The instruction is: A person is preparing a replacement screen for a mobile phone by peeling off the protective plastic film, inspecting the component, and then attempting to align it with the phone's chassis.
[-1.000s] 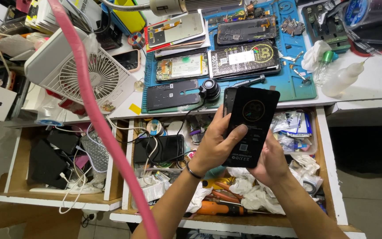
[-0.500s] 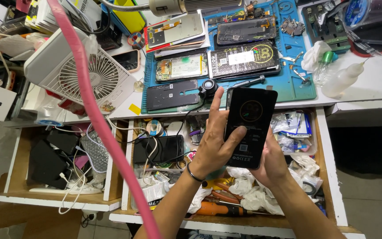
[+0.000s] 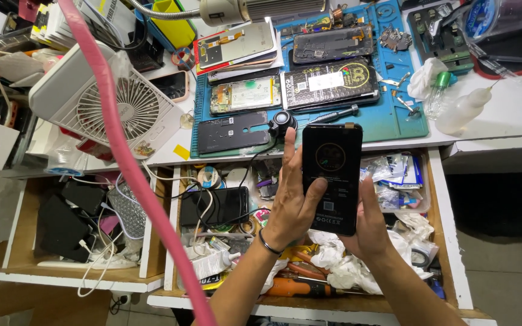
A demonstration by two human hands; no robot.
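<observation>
Both hands hold a flat black rectangular phone panel (image 3: 331, 178) upright over the open middle drawer, its top edge level with the front lip of the white workbench (image 3: 515, 115). Left hand (image 3: 291, 202): fingers closed along the panel's left edge, thumb pressed across its lower face. Right hand (image 3: 370, 220): cupped under the lower right corner, fingers behind the panel and hidden, thumb along the right edge.

Below the hands, the open wooden drawer (image 3: 442, 241) is packed: crumpled white tissue (image 3: 339, 262), orange-handled pliers (image 3: 294, 285), clear plastic packets (image 3: 397, 175), a dark slab phone (image 3: 215, 205) tangled in cables.

Just beyond the panel, on the blue silicone work mat (image 3: 394, 118), lie an opened phone chassis (image 3: 244, 95), a dark packaged screen (image 3: 328, 81) and a black back plate (image 3: 232, 131). A thick pink hose (image 3: 129, 163) cuts diagonally across the view, masking part of the white desk fan (image 3: 92, 99) and the left drawer.
</observation>
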